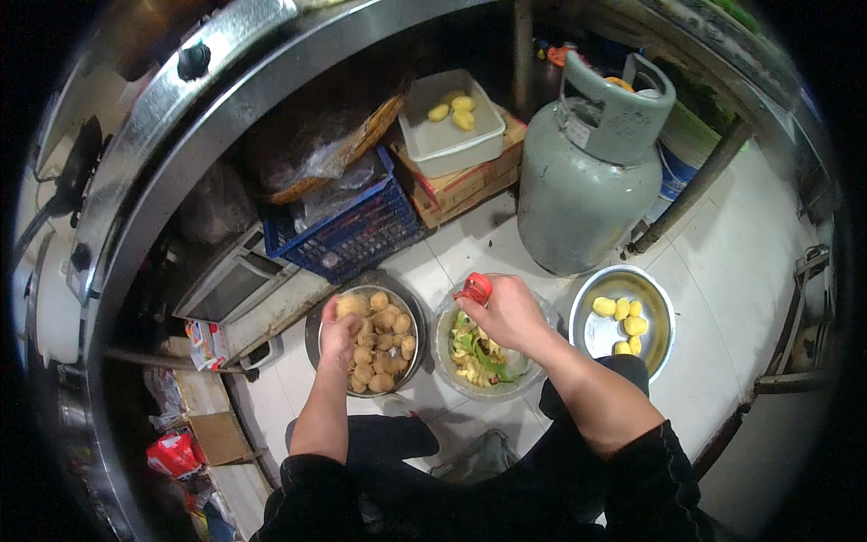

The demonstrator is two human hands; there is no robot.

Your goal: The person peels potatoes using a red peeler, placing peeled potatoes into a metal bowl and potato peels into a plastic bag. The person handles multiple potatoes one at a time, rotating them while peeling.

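My left hand [340,333] holds an unpeeled potato [353,305] over a metal bowl of unpeeled potatoes [383,339]. A red peeler [477,288] is gripped in my right hand [506,310], above a bowl lined with clear plastic [443,366]. Inside that lined bowl lie potato peelings [474,366] and some green leafy scraps [493,359]. To the right, a steel bowl [582,325] holds several peeled potatoes [635,326]. The peeler's blade is hard to make out.
Beyond the bowls stand a grey gas cylinder [576,196], a blue plastic crate [352,234] and a white plastic tub [454,150] with several peeled potatoes, set on a cardboard box [467,193]. A metal table leg [691,186] slants at the right. A steel counter edge curves across the upper left.
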